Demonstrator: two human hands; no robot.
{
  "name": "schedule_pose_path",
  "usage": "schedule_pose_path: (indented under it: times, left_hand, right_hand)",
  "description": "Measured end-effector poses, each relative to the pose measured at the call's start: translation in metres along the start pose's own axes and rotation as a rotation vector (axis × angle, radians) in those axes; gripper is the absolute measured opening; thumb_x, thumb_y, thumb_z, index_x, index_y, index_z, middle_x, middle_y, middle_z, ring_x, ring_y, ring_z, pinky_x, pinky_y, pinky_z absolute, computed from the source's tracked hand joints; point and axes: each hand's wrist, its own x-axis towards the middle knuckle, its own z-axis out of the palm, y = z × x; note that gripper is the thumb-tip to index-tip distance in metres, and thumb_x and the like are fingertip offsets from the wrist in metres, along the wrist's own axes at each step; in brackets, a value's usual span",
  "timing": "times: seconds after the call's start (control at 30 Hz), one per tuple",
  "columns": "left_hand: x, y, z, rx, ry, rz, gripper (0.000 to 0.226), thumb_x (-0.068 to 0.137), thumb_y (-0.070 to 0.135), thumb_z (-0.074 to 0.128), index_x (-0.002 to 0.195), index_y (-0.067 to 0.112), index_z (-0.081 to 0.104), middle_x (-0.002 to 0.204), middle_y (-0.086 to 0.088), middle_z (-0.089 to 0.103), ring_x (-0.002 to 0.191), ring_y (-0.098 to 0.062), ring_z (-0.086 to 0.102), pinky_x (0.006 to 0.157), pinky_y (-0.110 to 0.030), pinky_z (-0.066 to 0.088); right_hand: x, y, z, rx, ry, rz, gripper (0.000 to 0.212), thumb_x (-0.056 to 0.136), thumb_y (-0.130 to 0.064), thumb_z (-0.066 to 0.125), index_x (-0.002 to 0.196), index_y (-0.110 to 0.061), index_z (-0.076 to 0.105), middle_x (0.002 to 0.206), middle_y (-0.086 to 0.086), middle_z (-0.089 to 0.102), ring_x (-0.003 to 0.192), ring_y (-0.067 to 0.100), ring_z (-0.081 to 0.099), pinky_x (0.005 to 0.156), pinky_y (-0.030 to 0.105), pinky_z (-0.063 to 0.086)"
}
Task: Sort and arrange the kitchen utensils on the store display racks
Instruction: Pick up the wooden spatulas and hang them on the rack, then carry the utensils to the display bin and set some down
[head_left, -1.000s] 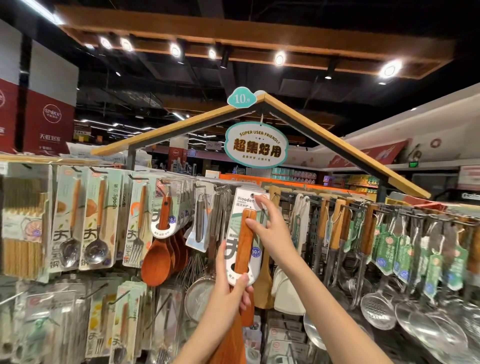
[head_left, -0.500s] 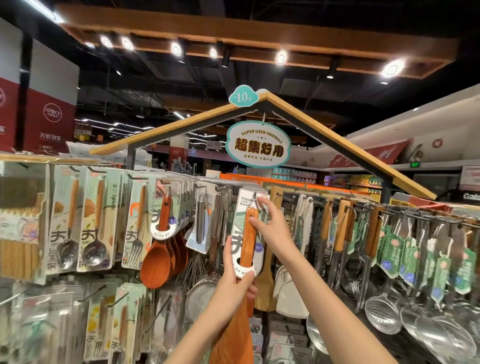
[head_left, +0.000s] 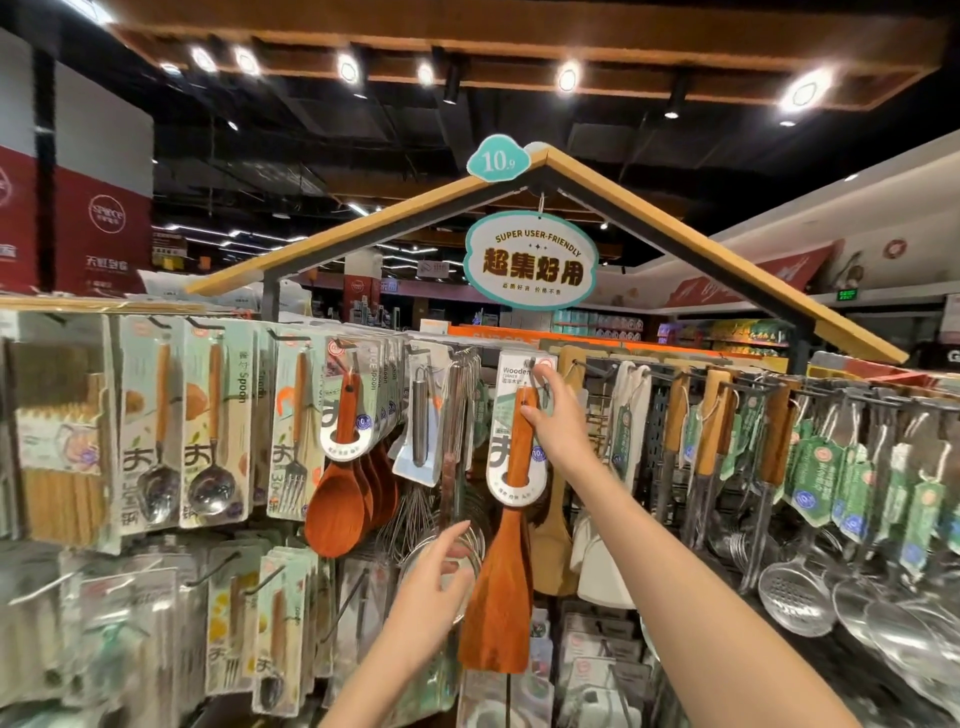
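Pinching the "Wooden"-labelled spatula (head_left: 514, 457) card, right hand (head_left: 558, 421) grip; left hand (head_left: 431, 582) loosely open

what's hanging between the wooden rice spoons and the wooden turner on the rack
In the head view, a carded steel utensil and wire whisks hang between the wooden rice spoons and the wooden turner.

Hanging oval sign (head_left: 531, 258): "SUPER USER-FRIENDLY" above large Chinese chars "超集好用"; smaller line below too small to read. Cloud price tag (head_left: 497, 158) at roof peak: "10.9". Turner pkg card (head_left: 515, 410): "Wooden" at top, round sticker "10.". Spoon pkg card (head_left: 240, 431): "Spoon", vertical. Red wall panel (head_left: 106, 228), left: round logo, illegible.
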Motion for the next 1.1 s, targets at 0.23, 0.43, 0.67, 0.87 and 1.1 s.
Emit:
schedule_pose_path:
  times: [0.23,0.43,0.67,0.87,1.1]
  left_hand:
    - [-0.014,-0.011,-0.022,0.140,0.033,0.047,0.040,0.095,0.018,0.047,0.133,0.030,0.043,0.119,0.010,0.051,0.115,-0.005,0.047,0.102,-0.028,0.038]
    - [-0.023,-0.023,-0.031,0.239,0.046,0.070,0.043,0.094,0.020,0.050,0.135,0.027,0.041,0.126,0.006,0.051,0.120,-0.006,0.045,0.099,-0.024,0.036]
    - [-0.054,-0.051,-0.024,0.384,-0.002,0.055,0.045,0.093,0.030,0.052,0.136,0.028,0.040,0.131,0.006,0.050,0.122,-0.009,0.045,0.102,-0.033,0.038]
    - [-0.096,-0.084,0.004,0.448,-0.101,0.025,0.047,0.092,0.029,0.053,0.137,0.024,0.041,0.137,0.001,0.048,0.126,-0.020,0.044,0.103,-0.038,0.038]
    - [-0.157,-0.135,0.065,0.465,-0.328,-0.022,0.045,0.091,0.024,0.055,0.134,0.018,0.046,0.133,-0.004,0.052,0.123,-0.025,0.046,0.097,-0.036,0.035]
  right_hand:
    - [0.010,0.013,0.007,-0.043,-0.004,-0.002,0.059,0.093,-0.002,0.052,0.141,-0.032,0.035,0.133,0.003,0.037,0.114,0.013,0.046,0.089,0.029,0.051]
    - [-0.009,0.029,0.000,-0.242,-0.040,0.068,0.053,0.096,-0.017,0.051,0.143,-0.032,0.033,0.136,0.006,0.026,0.120,0.022,0.040,0.094,0.024,0.040]
    - [-0.098,0.060,-0.013,-0.487,-0.103,-0.017,0.047,0.097,-0.027,0.048,0.143,-0.023,0.037,0.142,0.011,0.036,0.133,0.027,0.028,0.105,0.035,0.022]
    - [-0.214,0.104,-0.012,-0.589,-0.263,-0.042,0.049,0.095,-0.027,0.052,0.141,-0.017,0.040,0.139,0.009,0.041,0.131,0.025,0.029,0.108,0.038,0.024]
    - [-0.340,0.152,-0.035,-0.708,-0.363,0.133,0.052,0.095,-0.030,0.053,0.142,-0.014,0.039,0.142,0.009,0.041,0.132,0.024,0.031,0.110,0.029,0.019]
